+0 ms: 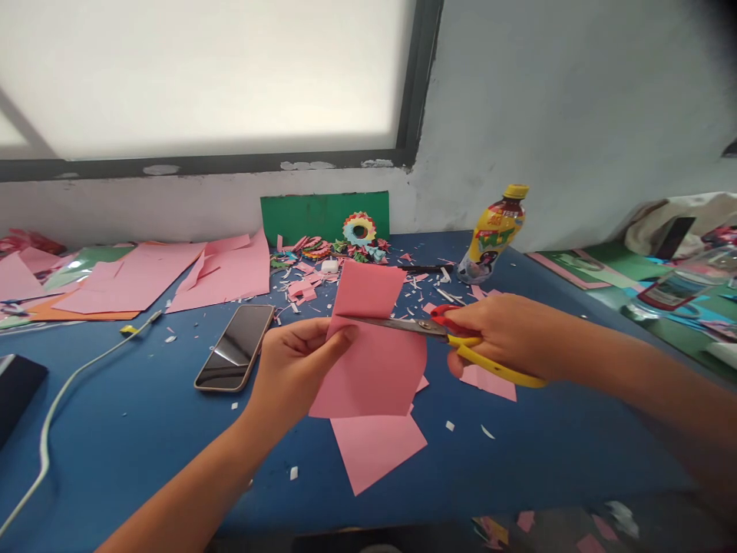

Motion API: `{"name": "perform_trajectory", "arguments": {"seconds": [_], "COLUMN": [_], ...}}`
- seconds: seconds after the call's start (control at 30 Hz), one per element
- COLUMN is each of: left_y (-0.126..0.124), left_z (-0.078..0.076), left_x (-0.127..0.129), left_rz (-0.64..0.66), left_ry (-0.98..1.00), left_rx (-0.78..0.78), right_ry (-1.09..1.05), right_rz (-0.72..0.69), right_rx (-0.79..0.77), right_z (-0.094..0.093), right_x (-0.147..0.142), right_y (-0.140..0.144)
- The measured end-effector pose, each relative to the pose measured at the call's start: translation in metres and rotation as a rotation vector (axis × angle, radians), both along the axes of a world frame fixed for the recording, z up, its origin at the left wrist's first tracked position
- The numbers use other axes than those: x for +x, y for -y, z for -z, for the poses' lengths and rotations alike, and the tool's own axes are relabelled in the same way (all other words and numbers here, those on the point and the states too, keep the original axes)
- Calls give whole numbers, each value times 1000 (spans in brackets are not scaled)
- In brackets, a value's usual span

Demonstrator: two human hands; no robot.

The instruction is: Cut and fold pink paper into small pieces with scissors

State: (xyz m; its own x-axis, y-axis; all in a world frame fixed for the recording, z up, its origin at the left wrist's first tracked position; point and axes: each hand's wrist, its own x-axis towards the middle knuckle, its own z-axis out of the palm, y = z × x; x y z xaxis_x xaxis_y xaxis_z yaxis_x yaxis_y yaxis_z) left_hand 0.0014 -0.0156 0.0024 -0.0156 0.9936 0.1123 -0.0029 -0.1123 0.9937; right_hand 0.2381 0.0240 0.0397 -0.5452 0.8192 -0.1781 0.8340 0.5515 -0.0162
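My left hand [299, 361] pinches the left edge of a pink sheet of paper [374, 369] between thumb and fingers, holding it above the table. In my right hand [500, 338] is a pair of scissors [426, 326] with red and yellow handles. The blades lie across the sheet from the right, nearly closed, their tips close to my left thumb. Above the cut line the upper part of the sheet stands up. Another pink piece [377, 453] lies on the table below the held sheet, partly hidden by it.
A phone [235, 349] lies left of my left hand, near a white cable [86, 369]. Behind are paper scraps [305, 284], a green card [311, 219], a paper ring [359, 230] and a yellow-labelled bottle [495, 234]. Large pink sheets [138, 276] cover the back left.
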Motion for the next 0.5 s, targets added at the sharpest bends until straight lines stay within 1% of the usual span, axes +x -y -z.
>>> {"name": "perform_trajectory", "arguments": {"seconds": [0.13, 0.27, 0.33, 0.5], "left_y": [-1, 0, 0, -1], "left_z": [1, 2, 3, 1], "left_x": [-1, -1, -1, 0], "left_rz": [4, 4, -6, -33], "left_ry": [-5, -12, -28, -57], "left_rx": [10, 17, 5, -6], "right_ry": [-45, -37, -26, -31], "right_rz": [49, 41, 39, 77], "right_rx": [-39, 26, 29, -45], "right_z": [4, 6, 6, 4], "right_x": [1, 1, 1, -3], "right_y": [-2, -3, -3, -3]}}
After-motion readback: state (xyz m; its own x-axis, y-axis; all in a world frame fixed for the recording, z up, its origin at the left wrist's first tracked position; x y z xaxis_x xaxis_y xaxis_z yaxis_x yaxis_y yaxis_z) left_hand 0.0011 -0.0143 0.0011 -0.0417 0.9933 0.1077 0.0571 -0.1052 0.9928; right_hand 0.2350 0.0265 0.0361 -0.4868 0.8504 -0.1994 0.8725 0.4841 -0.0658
